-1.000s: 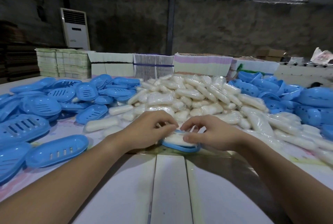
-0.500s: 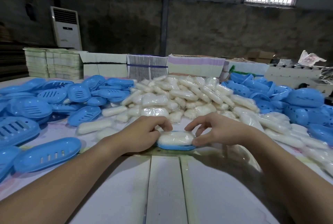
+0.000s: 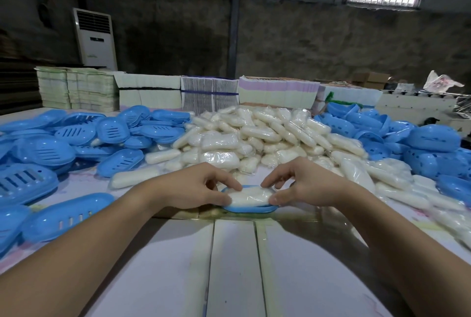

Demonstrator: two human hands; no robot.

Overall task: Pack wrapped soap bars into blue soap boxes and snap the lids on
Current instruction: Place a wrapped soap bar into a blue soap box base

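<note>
Near the worktop's front edge, left hand (image 3: 196, 186) and right hand (image 3: 303, 185) pinch the wrapped soap bar (image 3: 251, 195); seat it level in the blue tray (image 3: 248, 208) before lidding.

Our hands (image 3: 193, 186) cover both ends of the soap (image 3: 251, 197), and it hides most of the box (image 3: 248, 209) beneath. Lids (image 3: 15, 217) at far left run off frame.

Dead centre on the table (image 3: 234, 265), a wrapped soap bar (image 3: 251, 197) sits in a box base (image 3: 248, 208). At twelve o'clock, the soap heap (image 3: 267, 135). Slotted lids (image 3: 71, 135) at ten, probably more bases (image 3: 420, 140) at two. Carton stacks (image 3: 178, 92) line up behind.
</note>
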